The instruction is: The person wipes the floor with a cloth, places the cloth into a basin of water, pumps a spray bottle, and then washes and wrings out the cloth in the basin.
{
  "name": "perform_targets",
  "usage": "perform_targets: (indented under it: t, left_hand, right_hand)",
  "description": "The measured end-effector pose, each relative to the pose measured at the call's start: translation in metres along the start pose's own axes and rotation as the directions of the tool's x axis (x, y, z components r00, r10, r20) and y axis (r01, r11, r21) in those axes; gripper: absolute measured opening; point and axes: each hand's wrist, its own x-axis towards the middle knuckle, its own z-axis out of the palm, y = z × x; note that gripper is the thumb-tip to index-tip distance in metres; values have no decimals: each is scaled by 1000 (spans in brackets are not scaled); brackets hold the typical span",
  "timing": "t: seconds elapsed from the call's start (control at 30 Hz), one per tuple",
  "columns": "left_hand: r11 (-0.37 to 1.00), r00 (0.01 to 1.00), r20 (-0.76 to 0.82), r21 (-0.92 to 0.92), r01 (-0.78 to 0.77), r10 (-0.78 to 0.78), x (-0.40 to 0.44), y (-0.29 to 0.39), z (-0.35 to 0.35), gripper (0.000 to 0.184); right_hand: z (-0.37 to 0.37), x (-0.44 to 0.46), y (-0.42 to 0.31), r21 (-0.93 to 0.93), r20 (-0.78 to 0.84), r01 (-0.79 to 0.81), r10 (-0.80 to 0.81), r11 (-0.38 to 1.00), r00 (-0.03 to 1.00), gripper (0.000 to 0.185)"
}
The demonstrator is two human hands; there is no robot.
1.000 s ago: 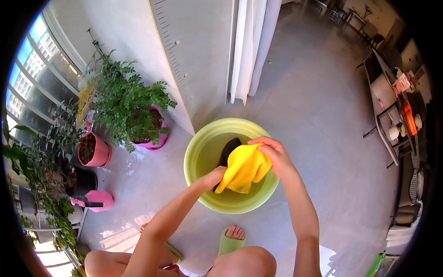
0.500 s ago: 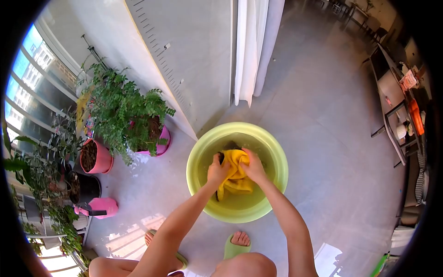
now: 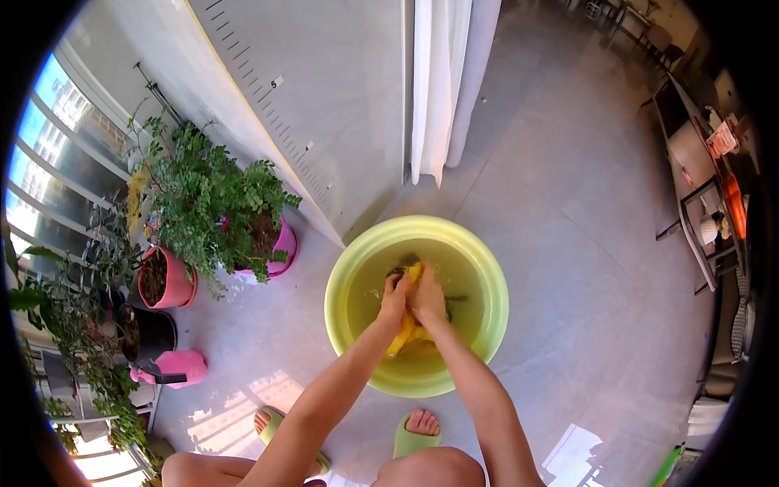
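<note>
A yellow cloth with dark patches is bunched in the water of a pale green basin. My left hand is closed around its left side. Close beside it, my right hand is closed on the right side of the same cloth. The two hands nearly touch, with the cloth squeezed between them. Part of the cloth is hidden by my hands and some of it lies under the cloudy water. Something dark shows in the water right of my right hand.
Potted plants and a pink watering can stand on the left. A white curtain hangs beyond the basin, beside a wall panel with ruler marks. My feet in green slippers are just below the basin. Shelving lines the right.
My hands have come closer together, and the yellow cloth, spread wider before, is now bunched between them and lower in the water. The right hand has moved left.
</note>
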Motion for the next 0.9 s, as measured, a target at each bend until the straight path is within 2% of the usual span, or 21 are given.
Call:
perform_targets:
  t: [0.03, 0.1, 0.13, 0.17, 0.2, 0.23, 0.27, 0.43, 0.47, 0.5, 0.53, 0.57, 0.6, 0.67, 0.7, 0.73, 0.77, 0.8, 0.83, 0.87, 0.9]
  left_hand:
    - [966, 995, 50, -241, 91, -82, -5, 6, 4, 47]
    - [928, 984, 130, -335, 161, -124, -12, 15, 4, 44]
    - [880, 965, 210, -414, 234, -158, -14, 17, 2, 43]
    - [880, 964, 211, -411, 238, -163, -11, 3, -4, 43]
    - [780, 882, 471, -552, 296, -1, -7, -19, -11, 40]
    - [658, 725, 657, -642, 393, 208, 1, -42, -18, 37]
    - [529, 513, 739, -672, 518, 436, 2, -47, -18, 35]
    - [450, 547, 770, -637, 626, 328, -2, -28, -8, 39]
    - [785, 768, 641, -472, 400, -6, -26, 1, -3, 41]
    - [964, 931, 305, -106, 243, -201, -40, 18, 0, 43]
    - [945, 936, 303, -211, 252, -182, -40, 16, -4, 39]
    - [945, 936, 304, -211, 249, -179, -38, 16, -10, 39]
    - [996, 971, 234, -60, 69, -53, -35, 16, -18, 36]
    - [952, 976, 108, 225, -208, 188, -24, 18, -32, 31]
    - [951, 976, 107, 228, -208, 188, -18, 20, -37, 31]
    - [827, 940, 67, 459, -326, 333, -16, 27, -39, 33]
    - [638, 879, 65, 663, -392, 473, -16, 31, -39, 35]
    - [499, 842, 149, 747, -439, 519, -9, 26, -40, 36]
    - [498, 844, 150, 749, -437, 514, -11, 29, -36, 36]
    - [455, 907, 120, 833, -314, 405, -14, 31, -29, 38]
    - [391, 952, 74, 900, -192, 298, -15, 34, -22, 43]
  right_hand:
    - [0, -8, 1, -2, -3, 1, -1, 1000, 1000, 42]
    - [0, -26, 7, 260, -114, 177, -152, 949, 982, 38]
    - [-12, -40, -8, 318, -157, 212, -169, 924, 973, 29]
    - [-15, -50, -17, 317, -157, 208, -164, 925, 974, 29]
    - [-17, -58, -24, 291, -198, 339, -290, 895, 936, 25]
    - [-20, -64, -32, 259, -239, 466, -411, 846, 880, 22]
    - [-28, -69, -45, 162, -224, 434, -396, 886, 891, 22]
    - [-28, -34, -50, -67, -330, 451, -447, 890, 832, 24]
    - [-32, -20, -44, -91, -252, 387, -397, 918, 883, 23]
    - [-34, -9, -34, -120, -175, 322, -339, 939, 924, 23]
    - [-35, -1, -24, -119, -179, 322, -339, 939, 924, 23]
    - [-35, 5, -13, -187, -174, 379, -411, 906, 895, 23]
    - [-36, 11, -1, -255, -162, 433, -480, 864, 862, 23]
    - [-38, 19, 22, -226, -200, 395, -440, 890, 876, 22]
    - [-38, 21, 33, -195, -242, 357, -397, 914, 885, 22]
    - [-39, 21, 39, -191, -212, 451, -486, 872, 848, 20]
    - [-36, 19, 43, -191, -208, 451, -485, 872, 849, 20]
    - [-32, 16, 48, -218, -103, 587, -617, 780, 781, 23]
    - [-30, 15, 51, -227, 4, 707, -726, 669, 688, 28]
    - [-30, 17, 55, -202, 161, 693, -674, 692, 721, 39]
    - [-28, 20, 56, -202, 158, 690, -672, 695, 724, 39]
